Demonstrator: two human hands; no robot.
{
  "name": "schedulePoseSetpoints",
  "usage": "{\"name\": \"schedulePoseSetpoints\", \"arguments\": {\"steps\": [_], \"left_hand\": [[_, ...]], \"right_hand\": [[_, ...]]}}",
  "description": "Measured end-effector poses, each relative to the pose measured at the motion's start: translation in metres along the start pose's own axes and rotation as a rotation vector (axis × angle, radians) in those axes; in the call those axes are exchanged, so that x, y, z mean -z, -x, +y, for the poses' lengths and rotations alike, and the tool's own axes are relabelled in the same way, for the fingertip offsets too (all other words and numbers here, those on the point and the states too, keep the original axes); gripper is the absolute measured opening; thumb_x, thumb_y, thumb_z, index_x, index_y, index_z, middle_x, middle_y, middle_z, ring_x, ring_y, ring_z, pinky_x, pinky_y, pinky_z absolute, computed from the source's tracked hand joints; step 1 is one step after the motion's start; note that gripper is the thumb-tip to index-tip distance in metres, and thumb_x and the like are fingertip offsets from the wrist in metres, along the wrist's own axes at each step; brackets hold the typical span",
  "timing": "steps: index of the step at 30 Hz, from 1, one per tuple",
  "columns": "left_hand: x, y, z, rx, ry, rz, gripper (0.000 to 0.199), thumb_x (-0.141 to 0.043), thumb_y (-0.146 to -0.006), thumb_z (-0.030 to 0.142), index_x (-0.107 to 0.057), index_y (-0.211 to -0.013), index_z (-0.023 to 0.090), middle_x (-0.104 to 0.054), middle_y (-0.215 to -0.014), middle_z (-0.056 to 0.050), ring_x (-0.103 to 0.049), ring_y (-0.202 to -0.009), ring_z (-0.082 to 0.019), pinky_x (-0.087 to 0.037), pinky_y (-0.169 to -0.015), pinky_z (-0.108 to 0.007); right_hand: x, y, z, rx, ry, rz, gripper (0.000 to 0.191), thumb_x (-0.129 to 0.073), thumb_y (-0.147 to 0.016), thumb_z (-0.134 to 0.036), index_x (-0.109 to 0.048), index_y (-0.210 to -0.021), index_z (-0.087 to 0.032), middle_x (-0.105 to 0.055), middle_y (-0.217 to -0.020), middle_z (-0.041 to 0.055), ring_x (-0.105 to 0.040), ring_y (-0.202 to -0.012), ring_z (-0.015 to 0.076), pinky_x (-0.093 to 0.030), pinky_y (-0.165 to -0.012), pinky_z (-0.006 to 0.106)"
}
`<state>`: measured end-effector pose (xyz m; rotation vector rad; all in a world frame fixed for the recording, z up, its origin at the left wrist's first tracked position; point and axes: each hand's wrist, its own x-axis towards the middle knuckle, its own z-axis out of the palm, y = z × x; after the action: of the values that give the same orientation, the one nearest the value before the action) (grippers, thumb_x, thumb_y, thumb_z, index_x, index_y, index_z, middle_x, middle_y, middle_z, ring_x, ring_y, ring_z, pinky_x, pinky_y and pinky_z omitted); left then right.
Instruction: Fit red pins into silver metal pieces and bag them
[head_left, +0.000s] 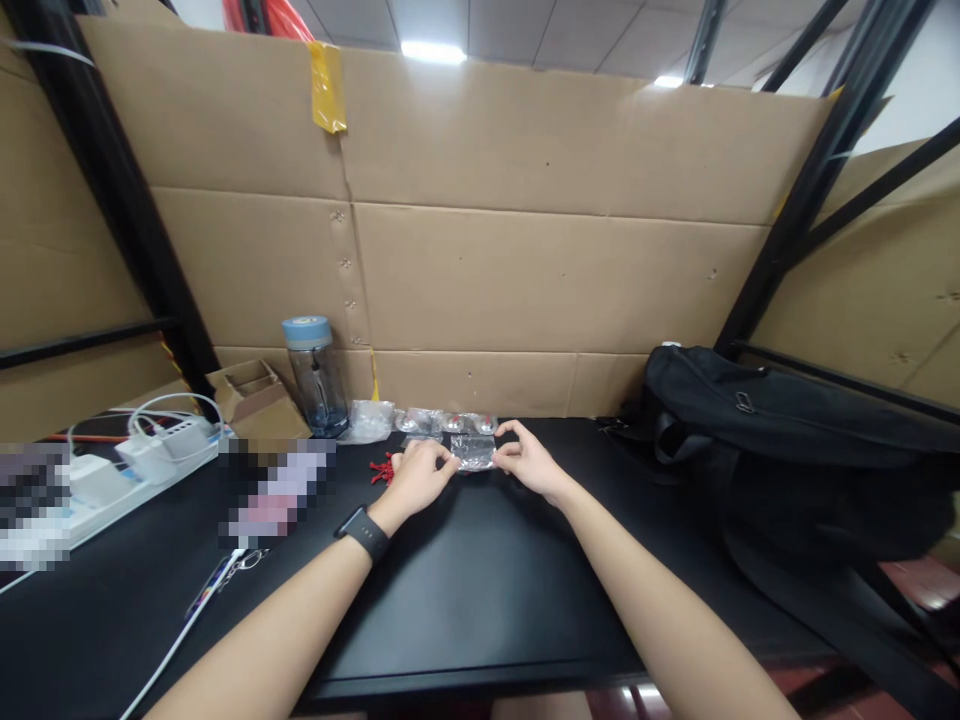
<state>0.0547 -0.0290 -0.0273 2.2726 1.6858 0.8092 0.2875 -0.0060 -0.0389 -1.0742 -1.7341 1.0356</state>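
Observation:
A small clear plastic bag (474,452) is stretched between my two hands over the black table (480,590). My left hand (421,478), with a black watch on its wrist, pinches the bag's left edge. The right edge is pinched between the thumb and fingers of my right hand (529,460). Just left of my left hand lie several small red pieces (382,468), partly hidden by it. Behind the bag, clear wrapped packs (452,422) with round silvery items stand in a row near the cardboard wall.
A bottle with a blue lid (307,370) and an open cardboard box (259,400) stand at the back left. Nearer are a power strip (142,480), a blurred-out item and a white cable (176,640). A black bag (772,440) fills the right side.

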Motion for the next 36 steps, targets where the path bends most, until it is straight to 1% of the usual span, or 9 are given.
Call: {"name": "schedulePoseSetpoints", "arguments": {"steps": [5, 9, 12, 15, 20, 24, 29, 32, 36], "left_hand": [[-0.012, 0.001, -0.003, -0.038, -0.092, 0.023, 0.034, -0.051, -0.095, 0.042, -0.070, -0.076, 0.021, -0.070, -0.101, -0.008, -0.054, -0.106, -0.032, -0.039, -0.090, -0.048], [-0.016, 0.004, 0.000, -0.093, -0.170, 0.021, 0.038, -0.048, -0.097, 0.043, -0.071, -0.078, 0.020, -0.068, -0.101, -0.011, -0.051, -0.105, -0.033, -0.039, -0.088, -0.048], [-0.013, 0.005, 0.003, -0.106, -0.211, 0.055, 0.035, -0.048, -0.097, 0.043, -0.070, -0.083, 0.020, -0.066, -0.101, -0.011, -0.050, -0.106, -0.032, -0.039, -0.089, -0.046], [-0.008, 0.005, 0.004, -0.167, -0.197, 0.095, 0.023, -0.052, -0.096, 0.037, -0.068, -0.106, 0.024, -0.065, -0.113, -0.010, -0.048, -0.111, -0.031, -0.038, -0.090, -0.046], [-0.001, 0.007, 0.003, -0.340, -0.142, -0.005, 0.032, -0.045, -0.099, 0.026, -0.069, -0.118, 0.033, -0.067, -0.126, -0.004, -0.044, -0.122, -0.029, -0.033, -0.096, -0.048], [0.003, 0.009, 0.003, -0.334, -0.083, -0.092, 0.034, -0.039, -0.102, 0.033, -0.071, -0.114, 0.032, -0.073, -0.113, -0.005, -0.050, -0.114, -0.028, -0.031, -0.096, -0.048], [0.001, 0.009, 0.001, -0.292, -0.022, -0.086, 0.024, -0.057, -0.094, 0.040, -0.067, -0.114, 0.033, -0.070, -0.120, -0.002, -0.051, -0.122, -0.028, -0.029, -0.099, -0.045], [-0.001, 0.007, 0.001, -0.241, 0.020, -0.067, 0.019, -0.055, -0.096, 0.033, -0.068, -0.109, 0.031, -0.073, -0.113, -0.002, -0.057, -0.115, -0.024, -0.029, -0.097, -0.042], [0.001, 0.004, 0.003, -0.138, 0.108, -0.035, 0.021, -0.058, -0.094, 0.040, -0.071, -0.104, 0.029, -0.076, -0.101, -0.003, -0.065, -0.103, -0.024, -0.032, -0.096, -0.040]], "right_hand": [[-0.005, 0.001, -0.001, 0.062, 0.397, -0.026, 0.024, -0.056, -0.087, -0.022, -0.067, -0.109, -0.022, -0.068, -0.076, -0.0005, -0.060, -0.066, 0.0144, -0.046, -0.066, 0.025], [-0.009, 0.005, -0.009, 0.194, 0.667, -0.091, 0.034, -0.049, -0.090, -0.013, -0.076, -0.110, -0.024, -0.068, -0.097, 0.0065, -0.063, -0.090, 0.0191, -0.048, -0.089, 0.031], [-0.010, 0.009, -0.012, 0.245, 0.790, -0.107, 0.039, -0.062, -0.082, -0.012, -0.073, -0.117, -0.024, -0.062, -0.114, 0.0097, -0.059, -0.102, 0.0224, -0.045, -0.096, 0.035], [-0.011, 0.011, -0.013, 0.276, 0.842, -0.115, 0.038, -0.072, -0.078, -0.019, -0.072, -0.116, -0.025, -0.059, -0.133, 0.0095, -0.052, -0.119, 0.0285, -0.041, -0.102, 0.043], [-0.014, 0.010, -0.016, 0.232, 0.832, -0.140, 0.027, -0.060, -0.093, -0.025, -0.069, -0.118, -0.026, -0.072, -0.116, 0.0082, -0.061, -0.109, 0.0257, -0.040, -0.096, 0.044], [-0.014, 0.011, -0.020, 0.225, 0.838, -0.127, 0.023, -0.056, -0.097, -0.028, -0.071, -0.115, -0.028, -0.074, -0.113, 0.0066, -0.063, -0.107, 0.0254, -0.038, -0.095, 0.044], [-0.009, 0.011, -0.022, 0.212, 0.779, -0.098, 0.024, -0.053, -0.098, -0.030, -0.073, -0.111, -0.031, -0.076, -0.108, 0.0040, -0.065, -0.103, 0.0242, -0.040, -0.097, 0.042], [-0.005, 0.008, -0.019, 0.200, 0.615, -0.061, 0.024, -0.053, -0.098, -0.034, -0.074, -0.108, -0.027, -0.077, -0.106, 0.0046, -0.068, -0.101, 0.0239, -0.045, -0.094, 0.039], [-0.005, 0.004, -0.014, 0.153, 0.235, -0.079, 0.027, -0.058, -0.094, -0.040, -0.072, -0.105, -0.020, -0.077, -0.103, 0.0069, -0.071, -0.098, 0.0235, -0.051, -0.090, 0.036]]}}
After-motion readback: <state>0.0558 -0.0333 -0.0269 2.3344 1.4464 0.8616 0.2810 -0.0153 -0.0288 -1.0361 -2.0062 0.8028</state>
